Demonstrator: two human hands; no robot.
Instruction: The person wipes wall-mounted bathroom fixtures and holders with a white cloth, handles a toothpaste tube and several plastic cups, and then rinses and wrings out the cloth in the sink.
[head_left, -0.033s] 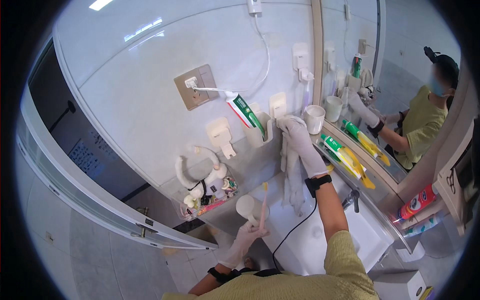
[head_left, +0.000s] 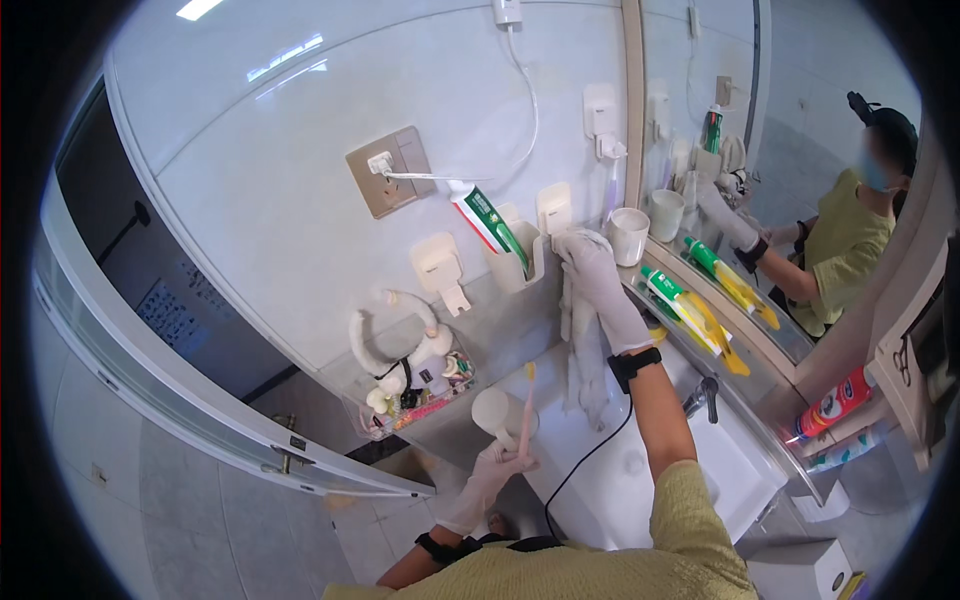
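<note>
My left hand [head_left: 485, 487], in a white glove, is closed at the lower middle around a pink toothbrush [head_left: 526, 420] and the handle of a white cup [head_left: 496, 411]. The brush stands upright along the cup, its yellow bristles at the top. Higher up, my gloved right hand [head_left: 603, 280] is closed on the top of a grey towel [head_left: 583, 365] beside a white wall hook [head_left: 555, 207]. The towel hangs down over the edge of the sink; its top is partly hidden by my fingers.
Left of my right hand, a wall holder [head_left: 520, 265] carries a toothpaste tube [head_left: 488, 222]. A second white cup [head_left: 629, 236] and a green tube [head_left: 664, 287] stand on the ledge below the mirror [head_left: 800, 120]. The white sink [head_left: 650, 490] has a faucet [head_left: 703, 398]. A clear bin [head_left: 375, 425] holds small items.
</note>
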